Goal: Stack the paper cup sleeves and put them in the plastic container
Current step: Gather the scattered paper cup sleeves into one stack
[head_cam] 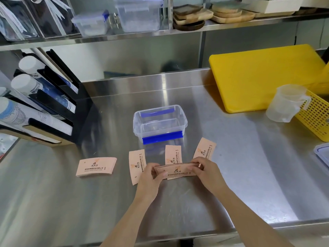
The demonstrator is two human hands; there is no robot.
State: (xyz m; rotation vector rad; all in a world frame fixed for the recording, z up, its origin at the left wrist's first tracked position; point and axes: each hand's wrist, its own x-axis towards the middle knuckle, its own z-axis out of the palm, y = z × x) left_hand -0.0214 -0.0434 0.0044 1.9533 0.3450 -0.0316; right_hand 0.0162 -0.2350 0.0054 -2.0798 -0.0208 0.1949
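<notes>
A small stack of sleeves (175, 171) is held between both hands just above the steel counter (249, 175), in front of the plastic container (160, 122), which sits open and looks empty. The stack is judged very light, thin and flexible: flat card, prob. slippery sheet on sheet, easily creased if squeezed mid-span. Best taken at the short ends, w/ light pressure so edges can be squared.

The left hand (151, 177) is closed round the stack's left end, thumb on the front face, fingers (154, 166) curled behind. The right hand (206, 169) pinches the right end, fingers narrow, thumb in front.

Loose sleeves are not yet gathered: one sleeve pile (96, 166) well apart to the left, a single sleeve (136, 164) just beside the left hand, two more (173, 155) (204, 148) behind the held stack, partly hidden by it. How many lie in the held stack cannot be told.
</notes>
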